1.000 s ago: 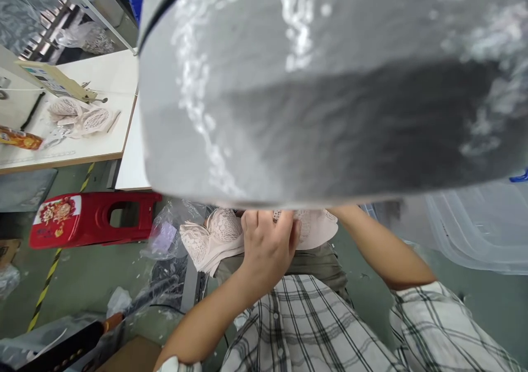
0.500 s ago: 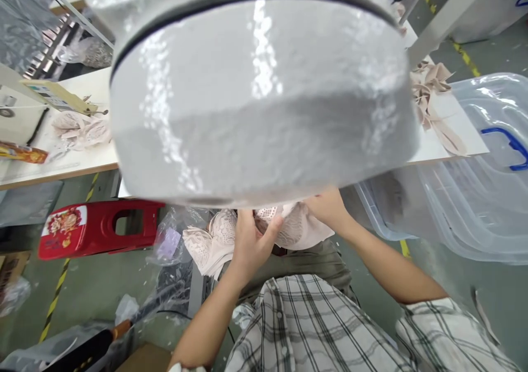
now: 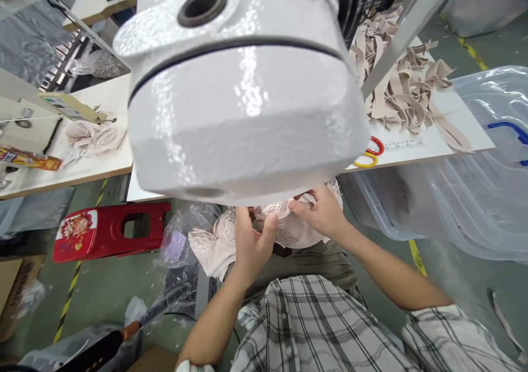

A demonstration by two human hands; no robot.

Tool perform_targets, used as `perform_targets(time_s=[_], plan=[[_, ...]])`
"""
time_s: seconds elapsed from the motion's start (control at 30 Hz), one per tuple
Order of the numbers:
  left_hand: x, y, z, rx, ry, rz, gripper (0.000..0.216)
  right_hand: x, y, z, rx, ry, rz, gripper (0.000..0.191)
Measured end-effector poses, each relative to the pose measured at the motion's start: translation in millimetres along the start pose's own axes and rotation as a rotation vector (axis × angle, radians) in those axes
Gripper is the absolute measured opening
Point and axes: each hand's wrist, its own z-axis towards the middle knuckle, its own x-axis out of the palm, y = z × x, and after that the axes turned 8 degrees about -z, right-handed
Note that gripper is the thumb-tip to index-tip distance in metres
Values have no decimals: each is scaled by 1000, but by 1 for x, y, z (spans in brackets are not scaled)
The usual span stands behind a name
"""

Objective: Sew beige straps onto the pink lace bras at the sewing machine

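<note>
A pale pink lace bra [image 3: 289, 232] lies across my lap, its cups under both hands and one end spreading out to the left. My left hand [image 3: 254, 243] grips the lace with the thumb on top and the fingers tucked beneath. My right hand [image 3: 319, 212] pinches the upper edge of the bra between thumb and fingers, a little to the right. The big white sewing machine head [image 3: 247, 114] hangs over the scene and hides the bra's far edge and some fingertips.
Beige fabric strips [image 3: 406, 81] heap on the white table [image 3: 457, 116] at right, near red-and-yellow-handled scissors [image 3: 371, 153]. Clear plastic bins [image 3: 466, 207] stand at right. A red stool [image 3: 111, 229] is on the floor at left. More lace pieces [image 3: 97, 137] lie on the left table.
My right hand has shifted slightly left and its thumb now shows on the bra's edge. The view has moved, uncovering the scissors and strips. My left hand keeps its grip.
</note>
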Motion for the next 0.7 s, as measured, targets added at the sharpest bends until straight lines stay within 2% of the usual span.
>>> perform_targets(time_s=[0.23,0.47,0.7], plan=[[-1,-5,4,68,-15,80,32,-2,3,1,10,5,32,37],[-5,-1,1,10,-28,117,35,-2,4,-1,40,12,20,34],[-3,-4,7,22,-2,113,33,-7,8,-3,170,31,48,36]])
